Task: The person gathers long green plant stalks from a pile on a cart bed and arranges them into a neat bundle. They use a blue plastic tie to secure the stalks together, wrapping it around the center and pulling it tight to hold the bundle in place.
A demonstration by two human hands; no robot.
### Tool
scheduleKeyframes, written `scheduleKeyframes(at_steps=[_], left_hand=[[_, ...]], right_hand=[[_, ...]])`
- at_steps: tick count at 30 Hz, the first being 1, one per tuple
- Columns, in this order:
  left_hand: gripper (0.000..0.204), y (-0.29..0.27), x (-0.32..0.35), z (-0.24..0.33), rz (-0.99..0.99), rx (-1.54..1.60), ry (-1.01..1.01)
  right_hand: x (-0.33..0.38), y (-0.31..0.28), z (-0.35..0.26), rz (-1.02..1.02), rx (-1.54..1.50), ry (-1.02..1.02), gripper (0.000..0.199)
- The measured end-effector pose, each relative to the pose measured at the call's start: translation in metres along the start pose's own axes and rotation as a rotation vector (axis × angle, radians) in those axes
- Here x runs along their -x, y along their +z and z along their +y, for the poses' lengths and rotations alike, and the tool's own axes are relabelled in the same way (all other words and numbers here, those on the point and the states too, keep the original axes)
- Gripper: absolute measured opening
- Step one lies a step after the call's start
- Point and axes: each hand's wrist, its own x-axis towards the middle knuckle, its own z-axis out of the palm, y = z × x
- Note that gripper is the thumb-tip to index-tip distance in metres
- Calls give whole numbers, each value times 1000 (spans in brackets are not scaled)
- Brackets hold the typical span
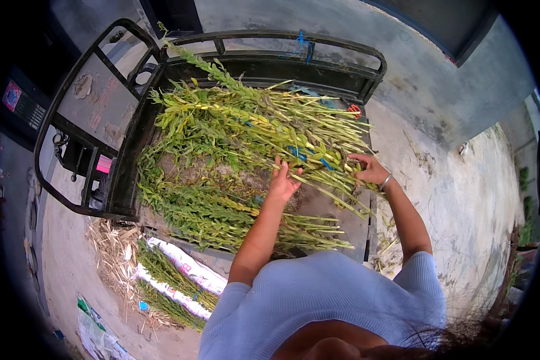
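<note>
My left hand (282,183) lies open on the stalks (252,129) piled in the cart bed (336,207); my right hand (369,170) curls around a few at the edge. A loose grip there could spill them over the side

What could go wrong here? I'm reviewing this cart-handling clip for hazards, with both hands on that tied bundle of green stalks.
1. The upper bundle overhangs the cart bed near the right hand; loose stalks might slide onto the concrete.
2. The left hand presses among stiff stems, which might scratch it.
3. The lower bundle lies at the bed's near edge and could get dragged off.
</note>
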Motion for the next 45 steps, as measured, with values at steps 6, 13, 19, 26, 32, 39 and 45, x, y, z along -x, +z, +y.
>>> scheduleKeyframes(at_steps=[6, 13, 19, 26, 32, 39, 45], left_hand=[[51, -75, -11, -22, 358, 78, -68], [47, -68, 22, -45, 373, 231, -74], [38, -81, 31, -46, 131, -231, -141], [27, -33, 29, -36, 151, -326, -254], [33, -40, 24, -48, 158, -322, -210], [46, -4, 44, -56, 428, -390, -75], [41, -14, 47, -80, 240, -458, -101]], right_hand=[[-46, 72, 75, -145, -212, 340, 53], [-28, 70, 54, -149, -542, 423, 47], [-22, 85, 57, -179, -626, 434, 55], [-15, 105, 59, -419, -831, 420, 56], [-12, 121, 74, -476, -896, 215, 61], [-17, 134, 67, -261, -723, 163, 66], [-18, 152, 74, -78, -590, 85, 66]])
